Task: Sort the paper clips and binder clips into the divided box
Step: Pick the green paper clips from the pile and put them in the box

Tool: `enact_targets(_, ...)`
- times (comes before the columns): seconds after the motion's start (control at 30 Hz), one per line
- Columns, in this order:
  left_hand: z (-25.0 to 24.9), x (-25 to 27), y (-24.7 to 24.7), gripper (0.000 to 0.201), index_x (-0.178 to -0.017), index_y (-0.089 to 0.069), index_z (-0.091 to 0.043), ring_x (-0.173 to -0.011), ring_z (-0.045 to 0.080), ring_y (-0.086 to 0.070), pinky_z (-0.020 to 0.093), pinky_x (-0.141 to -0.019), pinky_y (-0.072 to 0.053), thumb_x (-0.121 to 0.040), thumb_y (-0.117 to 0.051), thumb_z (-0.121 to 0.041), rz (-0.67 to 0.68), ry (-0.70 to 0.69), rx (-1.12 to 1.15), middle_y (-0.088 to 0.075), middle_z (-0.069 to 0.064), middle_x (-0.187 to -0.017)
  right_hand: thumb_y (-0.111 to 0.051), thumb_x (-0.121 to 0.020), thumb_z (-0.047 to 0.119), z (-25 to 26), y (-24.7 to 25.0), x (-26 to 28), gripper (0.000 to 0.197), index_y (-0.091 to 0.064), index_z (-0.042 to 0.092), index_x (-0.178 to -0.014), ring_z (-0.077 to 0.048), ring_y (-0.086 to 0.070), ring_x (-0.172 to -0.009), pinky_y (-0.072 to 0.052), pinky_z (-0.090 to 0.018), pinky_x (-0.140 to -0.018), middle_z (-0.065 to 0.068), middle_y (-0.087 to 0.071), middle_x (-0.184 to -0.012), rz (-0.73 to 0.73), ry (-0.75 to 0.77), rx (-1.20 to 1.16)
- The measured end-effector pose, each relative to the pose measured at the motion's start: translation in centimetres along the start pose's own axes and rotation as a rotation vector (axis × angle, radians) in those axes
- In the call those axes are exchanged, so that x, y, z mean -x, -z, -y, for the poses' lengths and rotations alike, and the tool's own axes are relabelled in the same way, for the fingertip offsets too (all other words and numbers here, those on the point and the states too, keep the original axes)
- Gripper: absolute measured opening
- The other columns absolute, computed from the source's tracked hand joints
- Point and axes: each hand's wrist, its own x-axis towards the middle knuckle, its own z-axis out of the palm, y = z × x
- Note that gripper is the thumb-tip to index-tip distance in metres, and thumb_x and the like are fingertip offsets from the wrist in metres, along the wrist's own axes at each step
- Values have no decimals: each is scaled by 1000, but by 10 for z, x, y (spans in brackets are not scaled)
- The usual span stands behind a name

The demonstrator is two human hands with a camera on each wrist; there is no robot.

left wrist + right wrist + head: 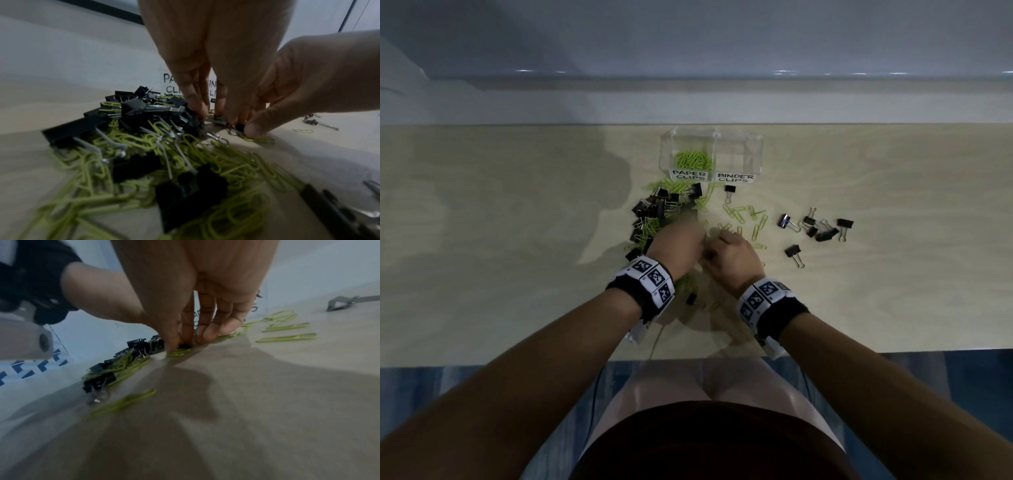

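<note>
While the right hand (pixel 308 84) pinches a small black binder clip (pixel 239 127) on the desk (pixel 517 240), the left hand (pixel 678 245) seemingly grips nothing, fingers (pixel 197 100) curled at the mixed pile (pixel 654 212). Stiff, springy steel is best taken by its body; the thin green paper clips (pixel 750 219) are light and slippery. The clear box (pixel 751 150) stands beyond.

A small black binder clip (pixel 185 345) is pinched between the thumb and fingertips (pixel 209 335) of the right hand (pixel 197 293), down on the table (pixel 267 402). Green paper clips (pixel 285 337) are scattered right of the fingers. A mixed pile (pixel 123 363) is seen to their left, below the left hand (pixel 98 293).
</note>
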Motion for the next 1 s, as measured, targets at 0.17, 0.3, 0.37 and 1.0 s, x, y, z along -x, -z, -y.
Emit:
enact_targets(0.17, 0, -1, -1, 19, -102, -58, -6, -90, 31, -57, 39, -72, -49, -86, -54, -17, 0, -22, 0, -53, 11, -106, -62, -81, 10, 8, 3, 3, 20, -62, -6, -95, -40, -55, -89, -46, -40, -70, -26, -57, -97, -47, -23, -87)
enact_targets(0.3, 8, 5, -2, 21, -103, -57, -9, -96, 22, -54, 34, -80, -49, -82, -57, -11, -82, -21, 236, -52, 6, -108, -63, -73, 4, 5, -2, 7, 4, -60, 2, -76, -31, -52, -73, -46, -37, -63, -18, -54, -83, -55, -13, -188)
enact_targets(0.37, 15, 9, 3, 21, -101, -57, -12, -93, 17, -53, 30, -81, -49, -80, -59, -10, -174, 22, 368, -52, 3, -106, -65, -66, 2, -1, -3, 8, 10, -57, 7, -66, -21, -47, -69, -44, -31, -62, -7, -50, -78, -54, -38, -278)
enact_targets(1.0, 15, -17, -8, 22, -109, -53, -5, -99, 23, -50, 40, -80, -51, -88, -59, -10, 17, -195, -88, -45, 9, -114, -76, -70, 3, -88, 47, 11, 7, -72, 5, -75, -22, -61, -62, -49, -25, -60, -12, -65, -78, -487, -240, -257)
